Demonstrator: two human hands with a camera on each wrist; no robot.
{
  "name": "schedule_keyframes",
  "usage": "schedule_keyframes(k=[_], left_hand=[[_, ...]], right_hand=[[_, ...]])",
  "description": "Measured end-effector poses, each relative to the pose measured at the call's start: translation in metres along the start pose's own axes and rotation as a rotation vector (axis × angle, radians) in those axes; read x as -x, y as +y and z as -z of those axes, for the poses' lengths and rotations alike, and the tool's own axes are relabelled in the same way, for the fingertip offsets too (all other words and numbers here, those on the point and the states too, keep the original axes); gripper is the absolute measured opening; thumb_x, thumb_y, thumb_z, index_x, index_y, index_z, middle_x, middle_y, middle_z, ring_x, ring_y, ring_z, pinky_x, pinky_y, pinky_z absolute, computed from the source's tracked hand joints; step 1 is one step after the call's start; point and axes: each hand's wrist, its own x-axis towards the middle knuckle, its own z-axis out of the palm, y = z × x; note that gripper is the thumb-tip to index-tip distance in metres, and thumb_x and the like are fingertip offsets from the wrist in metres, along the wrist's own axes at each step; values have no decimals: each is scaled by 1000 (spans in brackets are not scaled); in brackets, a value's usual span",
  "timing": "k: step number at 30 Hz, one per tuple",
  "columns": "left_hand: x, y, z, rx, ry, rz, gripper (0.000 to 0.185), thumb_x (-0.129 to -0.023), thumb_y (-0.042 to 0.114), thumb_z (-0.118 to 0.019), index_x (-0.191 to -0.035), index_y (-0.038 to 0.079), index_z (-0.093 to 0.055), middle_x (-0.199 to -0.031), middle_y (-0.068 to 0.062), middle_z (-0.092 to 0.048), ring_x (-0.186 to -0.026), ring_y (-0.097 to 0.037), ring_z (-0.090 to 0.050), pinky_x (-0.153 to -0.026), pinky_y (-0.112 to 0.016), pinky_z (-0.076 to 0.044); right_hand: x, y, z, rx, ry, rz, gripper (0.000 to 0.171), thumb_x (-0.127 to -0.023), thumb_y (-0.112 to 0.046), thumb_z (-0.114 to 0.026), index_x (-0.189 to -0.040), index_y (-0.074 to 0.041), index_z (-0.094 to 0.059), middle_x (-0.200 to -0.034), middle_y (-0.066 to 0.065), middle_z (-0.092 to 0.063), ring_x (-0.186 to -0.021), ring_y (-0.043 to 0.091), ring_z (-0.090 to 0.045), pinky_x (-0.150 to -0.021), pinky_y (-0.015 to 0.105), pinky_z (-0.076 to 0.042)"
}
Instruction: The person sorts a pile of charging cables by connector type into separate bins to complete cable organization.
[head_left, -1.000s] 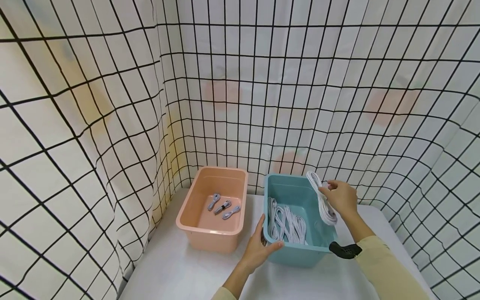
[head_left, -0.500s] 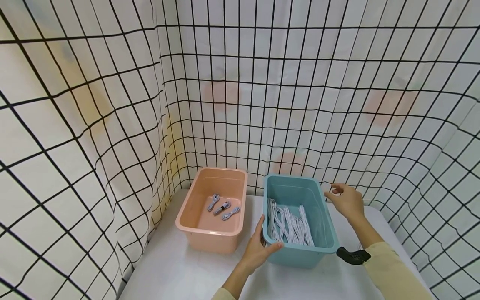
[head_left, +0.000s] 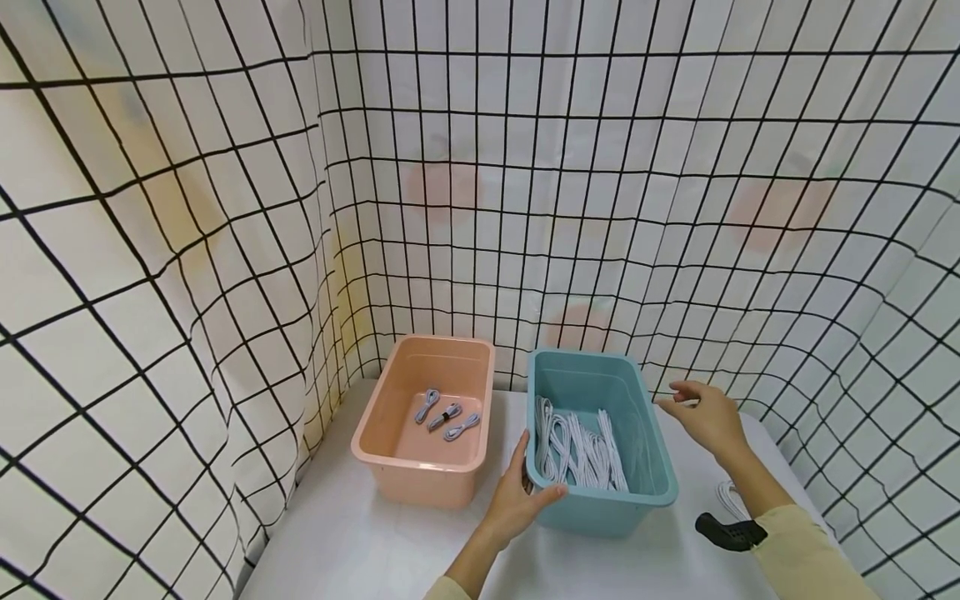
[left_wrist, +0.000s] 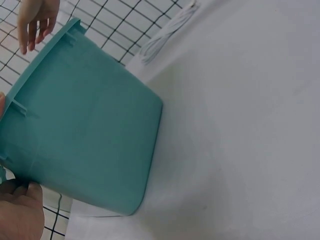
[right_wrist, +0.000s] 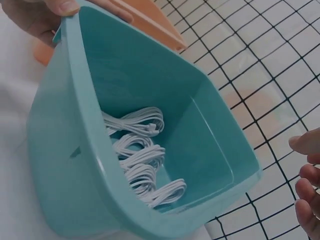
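My left hand (head_left: 513,498) grips the near left corner of a teal plastic bin (head_left: 600,508), thumb over the rim and fingers along the outer side. Inside the bin, several white cable bundles (right_wrist: 145,167) lie side by side towards the near left. Right of the bin, my right hand (head_left: 707,417) hovers with loosely bent fingers and nothing in them. Its fingers (right_wrist: 307,192) also show at the right edge of the right wrist view. Another white cable bundle (left_wrist: 167,32) lies on the table, partly hidden by the right forearm in the head view.
Left of the teal bin stands a peach bin (head_left: 423,479) with 3 small grey cable bundles (head_left: 446,415) on its floor. Both bins rest on a white table (head_left: 337,533). Black wire mesh (head_left: 480,250) in front of white fabric closes off the back and sides.
A second ago my right hand held a white cable bundle over the bin; the bundle was let go and lies inside with the others. That hand has since moved right. The left hand stayed put.
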Motion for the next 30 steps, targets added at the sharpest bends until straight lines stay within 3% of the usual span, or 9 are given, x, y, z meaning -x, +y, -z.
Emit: schedule_keyframes(k=[10,21,30], left_hand=[[1,-2,-2,-4,7,-6,108,-88,36,-84,-168,26,-12,-169,-11,-22,-149,-35,-32,-114,-48,-35],[4,-4,-5,9,-2,-15,107,-89,33,-84,-168,22,-13,-169,-14,-23,-148,-37,-32,-114,-49,-35],[0,-2,-3,10,5,-40,106,-89,35,-83,-168,24,-13,-169,-7,-22,-149,-34,-32,-114,-48,-35]], right_hand=[[12,16,5,20,-11,7,49,-98,-28,-73,-130,7,-63,-114,28,-68,-105,50,-64,-73,56,-58],[36,49,15,35,11,-52,48,-98,-26,-73,-130,8,-62,-111,28,-67,-102,50,-63,-68,54,-57],[49,75,23,74,36,-73,50,-99,-30,-71,-129,8,-62,-109,28,-68,-102,50,-64,-70,52,-53]])
